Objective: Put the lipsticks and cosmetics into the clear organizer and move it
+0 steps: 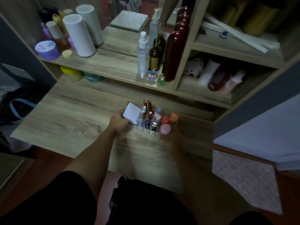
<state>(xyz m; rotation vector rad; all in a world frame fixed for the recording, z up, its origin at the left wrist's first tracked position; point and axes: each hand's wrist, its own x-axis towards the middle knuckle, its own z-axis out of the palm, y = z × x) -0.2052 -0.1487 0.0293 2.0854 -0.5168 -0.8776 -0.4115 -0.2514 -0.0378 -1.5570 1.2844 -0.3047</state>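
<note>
Organizer [146,127]: loaded, near tabletop [73,114] back edge.
Hands: left hand [117,123], right hand [168,138] — 2 clasping its sides.
Lift: level — contents stand loose.

The white box [131,115] in the organizer [146,127] reads "4U2skin".

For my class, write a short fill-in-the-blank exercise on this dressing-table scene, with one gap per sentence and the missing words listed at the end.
1. The clear organizer stands on the wooden ____.
2. The left hand holds a ____ box at the organizer's left side.
3. The right hand is at the organizer's ____ side.
4. The nearest round cap beside the organizer is ____.

Missing words: table; white; right; pink
</note>
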